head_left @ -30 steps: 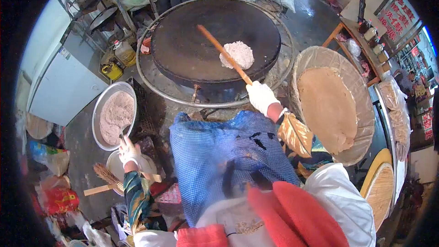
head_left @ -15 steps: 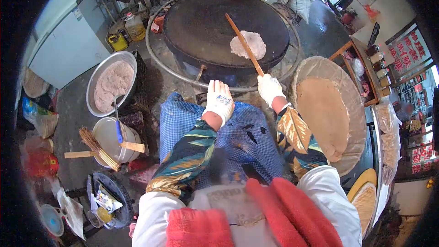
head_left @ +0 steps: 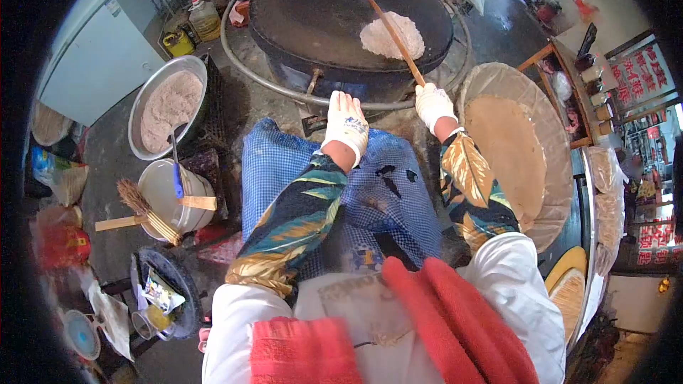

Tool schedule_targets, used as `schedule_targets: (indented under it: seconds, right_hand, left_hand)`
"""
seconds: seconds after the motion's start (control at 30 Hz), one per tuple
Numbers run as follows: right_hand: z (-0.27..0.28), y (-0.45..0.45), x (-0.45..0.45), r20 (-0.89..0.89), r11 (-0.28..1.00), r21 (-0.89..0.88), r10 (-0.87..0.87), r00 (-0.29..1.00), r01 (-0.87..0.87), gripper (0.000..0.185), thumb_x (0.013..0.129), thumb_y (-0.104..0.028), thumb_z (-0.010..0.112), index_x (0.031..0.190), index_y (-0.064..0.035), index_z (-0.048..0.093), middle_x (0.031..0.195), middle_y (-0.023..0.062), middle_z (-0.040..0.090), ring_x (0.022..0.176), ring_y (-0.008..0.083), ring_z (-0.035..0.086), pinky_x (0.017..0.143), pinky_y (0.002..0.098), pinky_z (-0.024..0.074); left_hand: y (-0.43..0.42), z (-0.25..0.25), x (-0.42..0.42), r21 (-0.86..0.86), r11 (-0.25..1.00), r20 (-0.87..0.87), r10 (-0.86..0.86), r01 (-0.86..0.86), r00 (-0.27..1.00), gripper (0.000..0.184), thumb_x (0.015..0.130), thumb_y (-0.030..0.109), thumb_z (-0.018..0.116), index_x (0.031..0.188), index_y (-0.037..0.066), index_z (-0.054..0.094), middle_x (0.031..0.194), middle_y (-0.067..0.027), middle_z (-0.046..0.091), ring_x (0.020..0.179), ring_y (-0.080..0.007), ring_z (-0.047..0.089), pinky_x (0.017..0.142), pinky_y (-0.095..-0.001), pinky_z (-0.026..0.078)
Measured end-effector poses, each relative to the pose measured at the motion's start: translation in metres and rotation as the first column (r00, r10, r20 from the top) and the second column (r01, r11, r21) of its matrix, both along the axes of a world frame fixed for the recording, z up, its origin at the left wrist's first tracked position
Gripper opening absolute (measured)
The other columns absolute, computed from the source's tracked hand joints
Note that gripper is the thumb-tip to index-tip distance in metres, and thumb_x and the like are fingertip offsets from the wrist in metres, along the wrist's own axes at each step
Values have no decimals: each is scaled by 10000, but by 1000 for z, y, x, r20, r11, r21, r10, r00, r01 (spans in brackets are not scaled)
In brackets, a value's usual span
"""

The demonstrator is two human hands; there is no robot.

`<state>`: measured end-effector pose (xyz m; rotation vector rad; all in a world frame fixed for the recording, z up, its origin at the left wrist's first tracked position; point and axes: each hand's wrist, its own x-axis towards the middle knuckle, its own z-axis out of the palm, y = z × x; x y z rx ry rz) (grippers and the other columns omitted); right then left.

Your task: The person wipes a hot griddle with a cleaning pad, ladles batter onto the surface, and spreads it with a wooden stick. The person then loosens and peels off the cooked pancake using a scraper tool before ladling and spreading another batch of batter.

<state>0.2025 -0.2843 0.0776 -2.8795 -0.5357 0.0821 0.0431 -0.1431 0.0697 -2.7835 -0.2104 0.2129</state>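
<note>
My right hand (head_left: 435, 107), in a white glove, is wrapped round the near end of a long, flat wooden stick (head_left: 376, 6). The stick slants across a lump of pale pinkish-brown batter (head_left: 374, 38) on the right part of a round dark griddle (head_left: 306, 14). My left hand (head_left: 346, 126), gloved too, holds nothing; its fingers stretch forward, flat and side by side, near the metal ring (head_left: 274, 82) round the griddle. Below it, blue checked cloth (head_left: 277, 178) covers my lap.
To the left stand a metal bowl of pinkish-brown flour or mix (head_left: 167, 103), with a blue-handled ladle (head_left: 177, 178), and a white bucket (head_left: 203, 188) with a straw brush (head_left: 139, 203) across it. A wide plastic-lined basin (head_left: 509, 163) of brown batter or paste is on the right.
The view has tilted, so the griddle, bowl and hands appear higher. The stick and batter have shifted slightly right and away on the griddle. My left hand keeps its flat pose.
</note>
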Motion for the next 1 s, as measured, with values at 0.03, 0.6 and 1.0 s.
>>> schedule_targets:
  seconds: [0.03,0.6,1.0]
  right_hand:
    - [4,4,-7,3,1000,6,-1,1000,1,406,948,-368,384,982,-15,581,957,264,635,929,413,611,818,505,467]
    - [3,-10,16,98,994,54,86,991,-92,357,932,-319,412,986,0,565,859,220,658,814,386,644,742,473,501]
    - [-4,-20,19,115,994,-39,108,987,-104,342,947,-326,418,957,-4,532,847,197,658,825,354,648,747,453,500]
  left_hand:
    - [2,1,1,7,1000,10,-1,1,1000,495,942,128,260,1404,-47,288,1457,-211,319,1366,-360,270,1130,-508,110]
    - [27,-19,-4,-77,997,137,31,-20,990,692,850,408,489,1378,-20,357,1434,-206,357,1361,-350,268,1131,-488,90]
    - [56,-13,-13,-181,983,220,85,-45,972,590,828,342,520,1291,-18,456,1375,-199,436,1310,-345,346,1119,-510,119]
